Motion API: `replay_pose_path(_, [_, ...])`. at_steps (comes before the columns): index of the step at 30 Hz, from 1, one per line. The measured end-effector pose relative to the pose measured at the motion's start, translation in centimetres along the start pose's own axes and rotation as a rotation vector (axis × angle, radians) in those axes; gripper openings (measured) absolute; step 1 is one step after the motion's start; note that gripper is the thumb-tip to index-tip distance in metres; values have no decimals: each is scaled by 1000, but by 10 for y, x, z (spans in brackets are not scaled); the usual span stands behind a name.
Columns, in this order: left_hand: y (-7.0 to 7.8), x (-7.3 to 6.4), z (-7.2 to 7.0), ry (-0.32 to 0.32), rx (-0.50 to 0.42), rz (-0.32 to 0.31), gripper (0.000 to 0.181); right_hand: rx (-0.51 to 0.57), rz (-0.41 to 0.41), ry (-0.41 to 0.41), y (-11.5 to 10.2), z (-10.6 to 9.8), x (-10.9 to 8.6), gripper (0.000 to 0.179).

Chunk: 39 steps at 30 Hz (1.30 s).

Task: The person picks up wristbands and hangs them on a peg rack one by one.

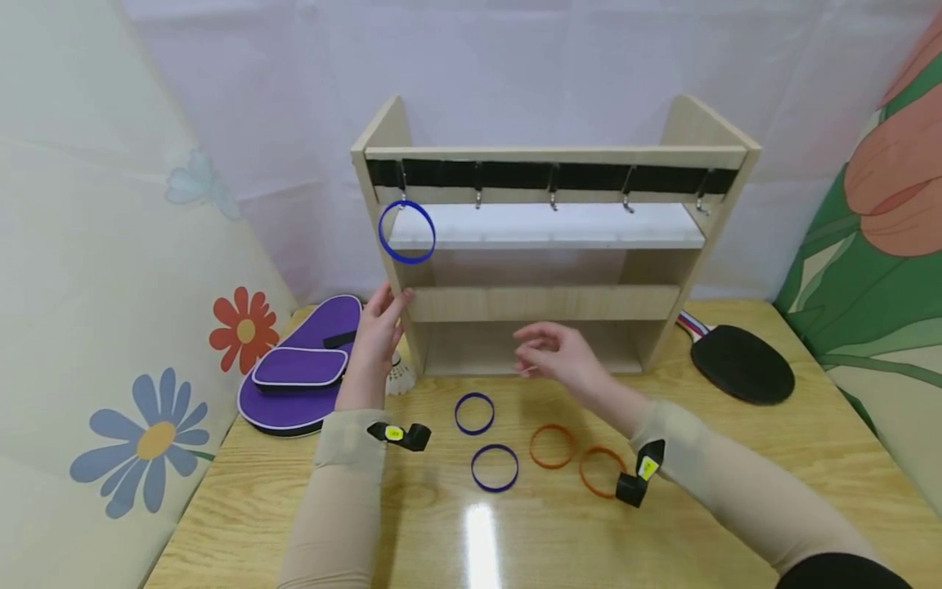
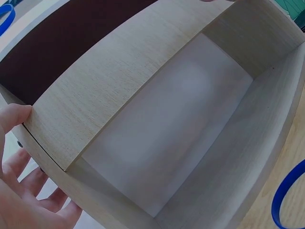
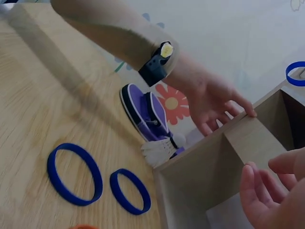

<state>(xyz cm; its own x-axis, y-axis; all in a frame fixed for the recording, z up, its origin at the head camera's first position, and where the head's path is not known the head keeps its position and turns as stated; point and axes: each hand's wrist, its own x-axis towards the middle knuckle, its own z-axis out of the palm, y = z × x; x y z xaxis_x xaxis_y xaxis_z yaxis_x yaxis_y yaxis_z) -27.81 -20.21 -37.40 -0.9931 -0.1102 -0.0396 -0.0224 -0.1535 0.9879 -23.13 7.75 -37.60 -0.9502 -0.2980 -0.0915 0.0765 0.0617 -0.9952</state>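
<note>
Hazards and hand positions at a wooden rack point(image 1: 545, 304). One hung blue ring point(image 1: 409, 260) hangs from the leftmost hook point(image 1: 401, 176); a jolt or tilt of the rack, caused by an uneven push from the left hand point(image 1: 374, 339), could swing the ring off the hook's small upturned tip. Two loose blue rings point(image 1: 495, 490) and two orange rings point(image 1: 553, 467) lie on the table point(image 1: 221, 523) in front of the rack; being thin and low, they may skid rather than lift if fingertips meet them from the side. The right wrist camera point(image 1: 633, 488) overlaps the nearer orange ring in the head view; whether they touch cannot be told, but a low sweep of that arm might drag the ring. The shuttlecock point(image 1: 400, 378), just beside the rack's foot, could be knocked if the left hand drops carelessly. The left hand grips the rack's left side panel point(image 1: 416, 352), thumb at the front edge and fingers along the outer face, as the left wrist view shows. The right hand point(image 1: 559, 356), in front of the rack and apart from the rings, has its fingers loosely bent, with a gap between thumb and fingers; no object is visible in it, and it appears to touch nothing.
</note>
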Motion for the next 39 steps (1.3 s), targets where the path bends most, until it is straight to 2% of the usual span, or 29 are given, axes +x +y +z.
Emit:
replay_pose_path(5, [-1, 1, 0, -1, -11, 8, 60, -36, -15, 5, 13, -14, -6, 35])
replay_pose_path(9, [-1, 0, 0, -6, -6, 8, 60, -70, 4, 2, 25, -26, -11, 35])
replay_pose_path(20, [-1, 0, 0, 0, 7, 3, 60, -117, -4, -69, 55, -55, -23, 40])
replay_pose_path(32, [-1, 0, 0, -5, 2, 21, 59, -118, 23, -103, 74, -74, -37, 42])
replay_pose_path(39, [-1, -1, 0, -3, 0, 29, 59, -174, 32, -141, 82, -84, -46, 40])
